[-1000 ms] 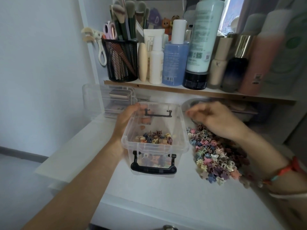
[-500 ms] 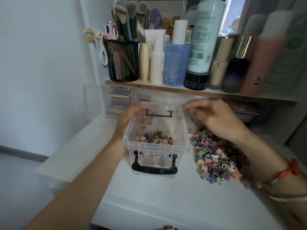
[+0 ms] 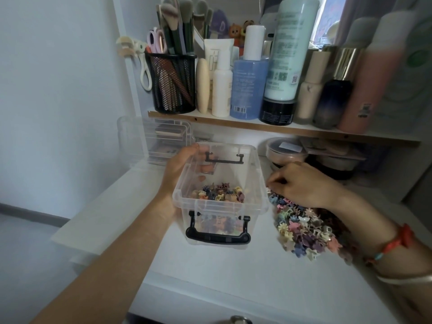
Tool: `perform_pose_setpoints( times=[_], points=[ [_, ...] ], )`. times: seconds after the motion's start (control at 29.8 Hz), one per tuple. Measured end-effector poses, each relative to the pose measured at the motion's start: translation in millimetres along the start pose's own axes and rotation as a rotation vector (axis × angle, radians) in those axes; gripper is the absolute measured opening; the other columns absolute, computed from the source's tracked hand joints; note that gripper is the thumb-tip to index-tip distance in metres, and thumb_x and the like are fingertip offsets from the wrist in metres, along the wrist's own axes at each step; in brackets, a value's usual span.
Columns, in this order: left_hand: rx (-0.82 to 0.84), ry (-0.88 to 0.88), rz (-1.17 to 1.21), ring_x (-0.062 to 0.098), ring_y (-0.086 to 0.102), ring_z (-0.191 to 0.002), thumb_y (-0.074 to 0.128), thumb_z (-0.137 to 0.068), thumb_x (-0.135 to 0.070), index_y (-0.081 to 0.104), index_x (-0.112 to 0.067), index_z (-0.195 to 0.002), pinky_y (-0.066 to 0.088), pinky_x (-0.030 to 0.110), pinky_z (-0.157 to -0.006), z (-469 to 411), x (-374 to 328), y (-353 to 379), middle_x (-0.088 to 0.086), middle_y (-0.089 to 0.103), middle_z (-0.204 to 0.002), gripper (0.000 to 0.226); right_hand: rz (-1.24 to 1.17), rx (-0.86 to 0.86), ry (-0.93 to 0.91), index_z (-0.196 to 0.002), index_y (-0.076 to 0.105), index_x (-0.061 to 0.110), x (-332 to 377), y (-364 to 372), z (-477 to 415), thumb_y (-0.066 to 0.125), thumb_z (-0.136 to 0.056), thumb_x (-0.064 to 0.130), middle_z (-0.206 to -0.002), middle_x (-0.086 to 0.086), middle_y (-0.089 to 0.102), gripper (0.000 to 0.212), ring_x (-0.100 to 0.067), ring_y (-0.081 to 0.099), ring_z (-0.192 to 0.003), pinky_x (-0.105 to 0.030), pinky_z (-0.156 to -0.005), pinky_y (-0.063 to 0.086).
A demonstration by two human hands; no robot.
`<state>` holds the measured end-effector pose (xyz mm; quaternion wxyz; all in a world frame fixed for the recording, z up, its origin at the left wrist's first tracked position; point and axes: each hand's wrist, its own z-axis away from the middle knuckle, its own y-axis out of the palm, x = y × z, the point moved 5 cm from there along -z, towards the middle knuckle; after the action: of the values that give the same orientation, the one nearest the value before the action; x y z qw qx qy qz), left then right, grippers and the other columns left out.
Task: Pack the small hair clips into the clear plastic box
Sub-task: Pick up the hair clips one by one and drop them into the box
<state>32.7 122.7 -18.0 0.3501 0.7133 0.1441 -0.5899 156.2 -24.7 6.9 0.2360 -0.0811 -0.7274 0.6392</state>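
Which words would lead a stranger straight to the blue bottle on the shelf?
Find the shelf above the white desk. In its row of bottles, the blue bottle stands between a small white bottle and a tall mint-green bottle. Only it is translucent blue with a white cap.

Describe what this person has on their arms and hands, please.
Both forearms are bare, with no sleeves in view. The left hand and its wrist carry nothing. The right hand has at its wrist a red cord bracelet with a red ornament and a turquoise bead, plus a thin pale bangle.
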Motion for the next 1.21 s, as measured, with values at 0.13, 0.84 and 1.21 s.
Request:
perform_pose_setpoints(
  times=[0.13,0.84,1.21],
  points=[
    [-0.006,0.0,-0.022,0.007,0.06,-0.055,0.04,-0.093,-0.027,0.06,-0.014,-0.088,0.042,0.022,-0.057,0.0,-0.2,-0.8,-0.003,0.064,-0.07,0.025,-0.071,-0.121,-0.027,-0.098,0.07,0.017,0.9,-7.6,-0.7,0.048,-0.09,0.011,-0.101,0.008,0.068,0.024,-0.008,0.06,-0.096,-0.012,-0.083,0.041],
    [0.027,-0.004,0.001,0.006,0.061,-0.053,0.041,-0.092,-0.028,0.06,-0.014,-0.087,0.045,0.019,-0.052,-2.4,0.5,-0.3,-0.002,0.063,-0.072,0.023,-0.16,0.015,-0.128,-0.089,0.074,0.013,9.2,-1.8,0.5,0.056,-0.086,0.012,-0.066,0.028,0.061,0.018,0.02,0.05,-0.054,0.005,-0.057,0.032],
    [0.033,-0.002,-0.006,0.005,0.061,-0.054,0.041,-0.092,-0.029,0.06,-0.015,-0.088,0.044,0.02,-0.054,-2.6,1.0,-0.7,-0.004,0.065,-0.069,0.024,-0.682,-0.284,-0.182,-0.08,0.069,0.029,17.3,-44.0,15.9,0.064,-0.08,0.011,-0.09,0.01,0.071,0.018,0.003,0.061,-0.081,-0.009,-0.079,0.042]
  ],
)
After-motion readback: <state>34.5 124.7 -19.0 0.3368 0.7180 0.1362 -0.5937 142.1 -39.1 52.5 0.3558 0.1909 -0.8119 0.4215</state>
